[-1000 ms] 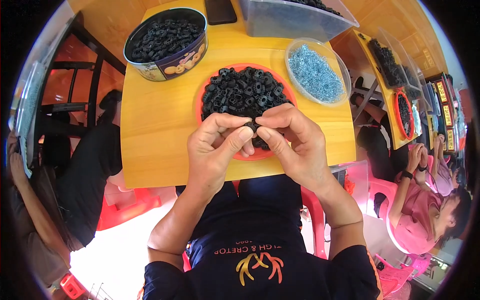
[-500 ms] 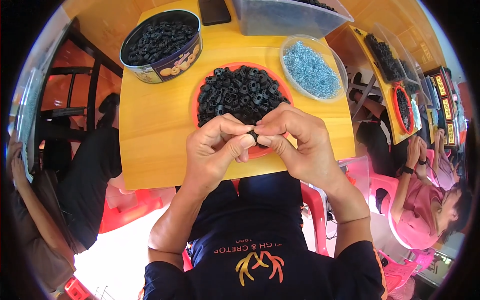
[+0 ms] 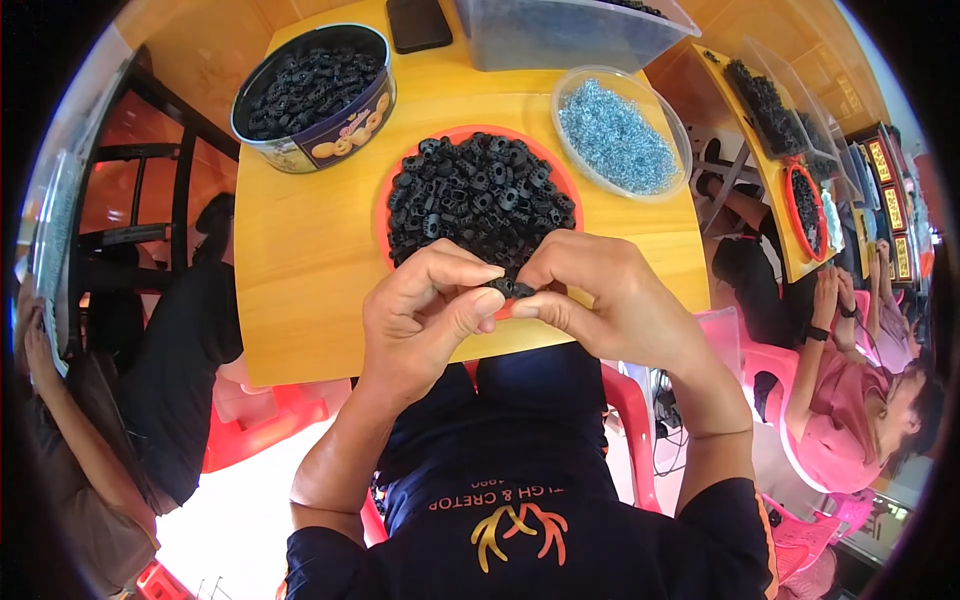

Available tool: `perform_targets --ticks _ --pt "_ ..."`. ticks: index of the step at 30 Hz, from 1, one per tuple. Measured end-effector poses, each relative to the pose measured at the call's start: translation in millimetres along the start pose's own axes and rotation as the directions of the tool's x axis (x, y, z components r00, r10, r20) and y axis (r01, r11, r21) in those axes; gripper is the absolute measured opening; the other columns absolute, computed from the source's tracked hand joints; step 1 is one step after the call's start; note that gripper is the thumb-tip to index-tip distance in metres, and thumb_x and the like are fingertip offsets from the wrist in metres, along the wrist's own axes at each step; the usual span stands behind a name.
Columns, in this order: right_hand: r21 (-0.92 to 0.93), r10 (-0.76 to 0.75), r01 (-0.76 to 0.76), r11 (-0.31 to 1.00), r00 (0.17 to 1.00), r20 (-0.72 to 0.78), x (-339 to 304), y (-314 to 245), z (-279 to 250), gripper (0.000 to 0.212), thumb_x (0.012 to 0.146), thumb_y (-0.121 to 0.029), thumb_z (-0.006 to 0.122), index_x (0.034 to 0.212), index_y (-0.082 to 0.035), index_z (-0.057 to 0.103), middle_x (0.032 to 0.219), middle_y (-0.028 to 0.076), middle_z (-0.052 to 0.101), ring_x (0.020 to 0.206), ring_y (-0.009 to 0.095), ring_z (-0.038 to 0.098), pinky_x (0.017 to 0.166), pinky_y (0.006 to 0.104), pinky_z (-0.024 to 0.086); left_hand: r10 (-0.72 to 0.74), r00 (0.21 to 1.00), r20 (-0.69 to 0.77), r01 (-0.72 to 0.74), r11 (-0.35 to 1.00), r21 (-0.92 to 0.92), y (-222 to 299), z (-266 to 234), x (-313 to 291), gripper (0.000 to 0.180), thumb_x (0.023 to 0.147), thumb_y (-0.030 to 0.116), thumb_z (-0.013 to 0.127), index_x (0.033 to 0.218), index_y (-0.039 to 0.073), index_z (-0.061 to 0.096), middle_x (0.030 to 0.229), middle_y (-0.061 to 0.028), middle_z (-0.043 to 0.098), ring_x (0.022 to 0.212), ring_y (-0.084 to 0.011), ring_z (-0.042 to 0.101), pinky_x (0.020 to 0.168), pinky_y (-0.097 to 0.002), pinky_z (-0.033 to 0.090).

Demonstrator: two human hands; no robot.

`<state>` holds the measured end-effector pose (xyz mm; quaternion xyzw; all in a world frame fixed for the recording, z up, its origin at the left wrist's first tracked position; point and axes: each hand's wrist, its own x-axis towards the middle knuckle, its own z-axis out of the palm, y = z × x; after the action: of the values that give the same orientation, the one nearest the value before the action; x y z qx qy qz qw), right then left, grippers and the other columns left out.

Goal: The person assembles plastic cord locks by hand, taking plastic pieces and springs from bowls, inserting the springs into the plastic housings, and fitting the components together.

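Between my hands, just over the near edge of the orange-red bowl, is a small black plastic cord lock. My left hand pinches its left end with thumb and forefinger. The other end sits between the thumb and forefinger of my right hand. Fingertips cover part of the piece, so its exact makeup is hard to see. Heaped in the bowl behind are many loose black cord lock parts.
Small metal springs fill a clear round tub at right. A round tin of black parts stands far left. Behind are a dark phone and a clear bin. People sit at both sides.
My fingertips have drawn slightly apart and a little lower, so more of the black piece shows between them. The view has shifted slightly.
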<state>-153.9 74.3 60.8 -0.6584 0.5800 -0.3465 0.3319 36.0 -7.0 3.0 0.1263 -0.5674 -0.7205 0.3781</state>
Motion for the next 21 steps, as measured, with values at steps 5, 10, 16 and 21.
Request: perform_targets --ticks 5,10,16,21 --pt "-0.426 -0.297 0.267 0.864 0.955 -0.005 2.6 -1.9 2.4 0.021 0.080 -0.016 0.070 0.083 -0.002 0.055 0.077 0.011 0.055 0.075 0.029 0.057 0.062 0.0394 0.046 0.024 1.000 -0.006 -0.024 1.000 0.006 -1.8 2.4 1.9 0.015 0.090 -0.007 0.061 0.104 -0.002 0.062 0.097 -0.0098 0.060 0.075 -0.0110 0.059 0.066 -0.0228 0.049" --pt "-0.512 -0.254 0.204 0.834 0.967 -0.028 1.0 -8.2 6.3 0.019 0.082 -0.014 0.067 0.092 -0.002 0.057 0.079 0.010 0.056 0.076 0.029 0.057 0.061 0.0402 0.046 0.021 1.000 -0.006 -0.021 0.999 0.039 -3.6 1.2 2.7 0.016 0.090 -0.006 0.060 0.105 -0.002 0.060 0.097 -0.0093 0.060 0.076 -0.0108 0.059 0.067 -0.0232 0.050" --pt "-0.202 -0.180 0.148 0.968 0.972 -0.151 1.9 0.5 4.3 0.014 0.087 -0.008 0.065 0.097 0.001 0.064 0.085 0.012 0.061 0.076 0.028 0.062 0.064 0.0356 0.050 -0.058 0.998 -0.028 0.054 0.994 -0.100 -5.5 1.6 7.7 0.015 0.092 -0.001 0.061 0.107 0.000 0.059 0.095 -0.0081 0.061 0.077 -0.0112 0.061 0.068 -0.0243 0.051" --pt "0.486 0.158 -0.048 0.873 0.969 -0.188 -3.7 -0.9 2.5 0.016 0.088 -0.002 0.067 0.103 0.004 0.070 0.100 0.010 0.066 0.086 0.013 0.064 0.074 0.0261 0.054 -0.163 0.986 0.046 0.168 0.905 -0.391 -9.4 -1.1 8.9 0.018 0.093 0.005 0.061 0.110 0.003 0.058 0.094 -0.0093 0.064 0.075 -0.0136 0.060 0.069 -0.0268 0.049"
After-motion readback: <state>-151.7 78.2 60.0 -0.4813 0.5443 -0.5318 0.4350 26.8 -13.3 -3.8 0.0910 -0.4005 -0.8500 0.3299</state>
